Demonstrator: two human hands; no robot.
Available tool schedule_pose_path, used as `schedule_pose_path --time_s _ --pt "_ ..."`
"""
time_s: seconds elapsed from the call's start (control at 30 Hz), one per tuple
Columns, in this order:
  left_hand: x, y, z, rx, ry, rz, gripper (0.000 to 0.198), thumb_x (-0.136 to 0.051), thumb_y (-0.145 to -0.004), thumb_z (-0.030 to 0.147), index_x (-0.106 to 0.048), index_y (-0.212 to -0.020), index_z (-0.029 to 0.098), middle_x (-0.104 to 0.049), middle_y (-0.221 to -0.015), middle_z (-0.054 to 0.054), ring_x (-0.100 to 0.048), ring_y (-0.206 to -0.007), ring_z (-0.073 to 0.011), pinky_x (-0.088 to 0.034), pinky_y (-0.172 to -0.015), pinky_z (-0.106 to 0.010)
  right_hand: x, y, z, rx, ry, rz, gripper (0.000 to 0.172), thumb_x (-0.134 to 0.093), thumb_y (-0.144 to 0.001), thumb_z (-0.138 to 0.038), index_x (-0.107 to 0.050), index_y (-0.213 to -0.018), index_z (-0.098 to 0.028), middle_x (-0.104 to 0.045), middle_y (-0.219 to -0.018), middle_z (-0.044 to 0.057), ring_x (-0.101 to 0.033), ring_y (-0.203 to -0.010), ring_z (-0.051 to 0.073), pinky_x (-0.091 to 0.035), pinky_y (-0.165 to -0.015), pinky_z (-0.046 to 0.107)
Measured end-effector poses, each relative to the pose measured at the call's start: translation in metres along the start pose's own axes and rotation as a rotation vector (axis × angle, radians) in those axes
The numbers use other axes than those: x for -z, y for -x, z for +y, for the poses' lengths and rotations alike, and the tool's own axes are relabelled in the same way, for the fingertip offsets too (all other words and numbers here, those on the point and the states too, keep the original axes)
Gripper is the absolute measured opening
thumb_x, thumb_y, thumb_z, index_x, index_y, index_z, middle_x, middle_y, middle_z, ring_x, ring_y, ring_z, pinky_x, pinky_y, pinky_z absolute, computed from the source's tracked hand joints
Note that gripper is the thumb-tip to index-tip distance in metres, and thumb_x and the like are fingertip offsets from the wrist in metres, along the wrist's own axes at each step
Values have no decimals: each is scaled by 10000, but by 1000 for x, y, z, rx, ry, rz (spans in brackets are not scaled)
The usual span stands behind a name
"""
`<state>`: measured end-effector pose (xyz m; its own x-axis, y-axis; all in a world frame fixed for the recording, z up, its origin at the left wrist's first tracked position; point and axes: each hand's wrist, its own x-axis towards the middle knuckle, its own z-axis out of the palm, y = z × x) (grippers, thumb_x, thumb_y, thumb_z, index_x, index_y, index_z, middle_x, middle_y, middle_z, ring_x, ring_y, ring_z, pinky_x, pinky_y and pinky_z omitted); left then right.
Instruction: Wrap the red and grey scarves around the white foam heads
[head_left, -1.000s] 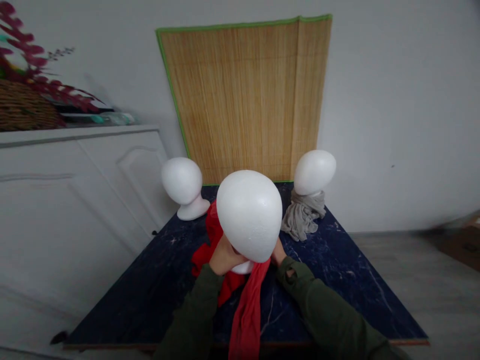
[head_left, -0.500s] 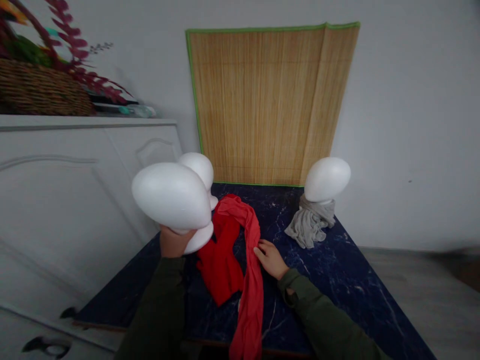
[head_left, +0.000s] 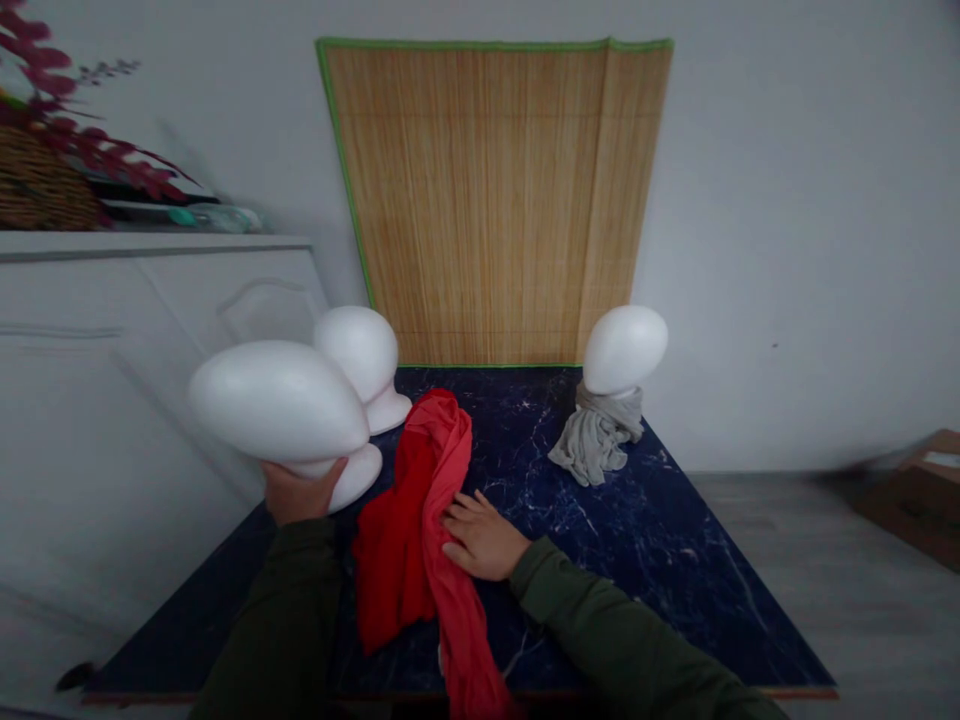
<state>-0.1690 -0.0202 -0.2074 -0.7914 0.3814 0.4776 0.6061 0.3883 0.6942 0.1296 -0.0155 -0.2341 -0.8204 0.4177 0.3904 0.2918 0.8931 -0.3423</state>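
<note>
My left hand (head_left: 298, 492) is wrapped around the neck of a smooth white mannequin head (head_left: 274, 395), which leans to the left above the table. Stretched out on a coral scarf (head_left: 450, 545), the fingers of my right hand (head_left: 484, 535) press against its right edge. That scarf lies lengthwise over a bright red cloth (head_left: 390, 560) and hangs off the table's front edge. Behind the held head stands another white mannequin head (head_left: 358, 350), bare. A third mannequin head (head_left: 626, 348), at the back right, has a grey scarf (head_left: 596, 440) around its neck.
The table (head_left: 660, 570) has a dark blue marbled top. A white cabinet (head_left: 67, 420) borders it on the left, with a wicker basket (head_left: 45, 185) on top. A bamboo mat (head_left: 495, 200) hangs on the wall behind. On the floor at right sits a cardboard box (head_left: 915, 500).
My view has swung right. My right hand has flattened out on the coral scarf, which now lies further left over the red cloth. The held mannequin head overlaps the one behind it less.
</note>
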Motion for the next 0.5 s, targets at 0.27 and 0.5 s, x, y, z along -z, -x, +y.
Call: schedule_pose_path --time_s 0.27,0.5 --pt "2 18 2 -107 -7 134 1168 -634 -528 569 -51 -1314 -69 -242 -1347 -294 -255 -1239 -384 -222 -1013 -470 26 5 45 -409 -122 625 252 -367 -839 -244 -606 -835 -167 -615 -842 70 -532 -837 172 -399 -805 320" --pt "8 63 21 -329 67 298 1020 -605 -614 497 -115 -1318 -55 -214 -1335 -292 -175 -1256 -389 -144 -1022 -516 91 70 144 -890 160 1243 420 -399 -774 -294 -463 -1119 -62 -478 -1153 182 -372 -1134 248 -266 -967 424"
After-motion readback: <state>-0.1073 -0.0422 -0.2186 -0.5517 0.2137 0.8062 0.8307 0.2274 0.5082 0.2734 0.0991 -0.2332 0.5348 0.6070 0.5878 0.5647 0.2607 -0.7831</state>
